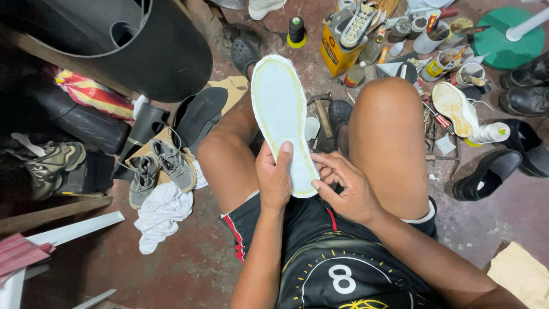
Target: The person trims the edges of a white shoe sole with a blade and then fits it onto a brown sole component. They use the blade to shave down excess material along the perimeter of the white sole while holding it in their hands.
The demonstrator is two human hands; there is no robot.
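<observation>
A white shoe sole [280, 109] with a yellowish glue line around its edge stands tilted between my bare knees, toe end pointing away. My left hand [273, 178] grips its heel end, thumb pressed on the inner face. My right hand [346, 186] touches the sole's lower right edge with its fingertips curled against it. Both hands rest over my lap, above black shorts.
Grey sneakers [163, 166] and a white cloth [163, 212] lie on the floor at left. A hammer [321, 111], a yellow can [337, 51], glue pots, another sole [454, 107] and black shoes [489, 174] crowd the right. A large black cylinder [143, 46] looms at upper left.
</observation>
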